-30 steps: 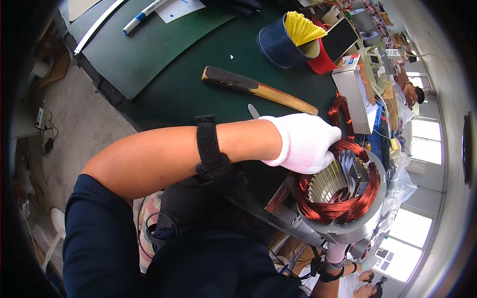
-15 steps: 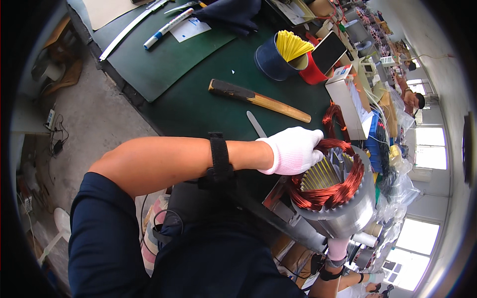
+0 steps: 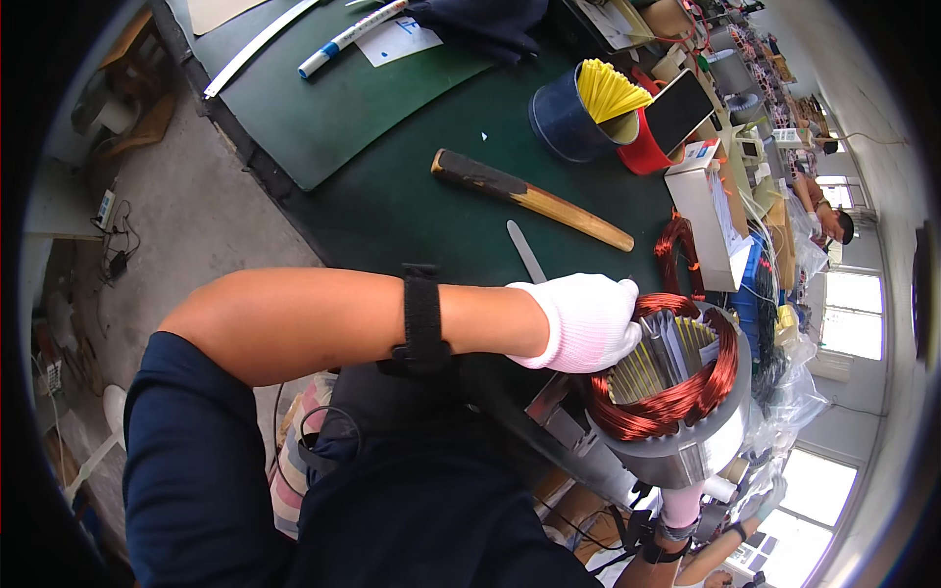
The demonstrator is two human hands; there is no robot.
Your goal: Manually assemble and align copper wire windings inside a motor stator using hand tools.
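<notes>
A metal motor stator (image 3: 676, 459) with red copper winding (image 3: 642, 421) round its open end sits at the right edge of the table. Yellow slot liners and grey strips show inside the bore. My left hand (image 3: 591, 321), in a white knit glove, is at the near-left rim of the winding with fingers curled against the wire; its fingertips are partly hidden. On the stator's lower side is my right hand (image 3: 681, 506), gloved in pinkish white; the stator hides its fingers.
A wooden-handled tool (image 3: 534, 201) and a thin flat blade (image 3: 525, 252) lie on the green table. Beyond stand a blue cup of yellow strips (image 3: 569, 118), a phone on a red holder (image 3: 678, 113), a white box (image 3: 708, 216) and a loose copper coil (image 3: 672, 257). A co-worker's arm (image 3: 720, 549) shows lower right.
The view has shifted, so the table things sit slightly further right and lower. My left hand has drawn back a little from over the winding to its rim; more grey strips show in the bore.
</notes>
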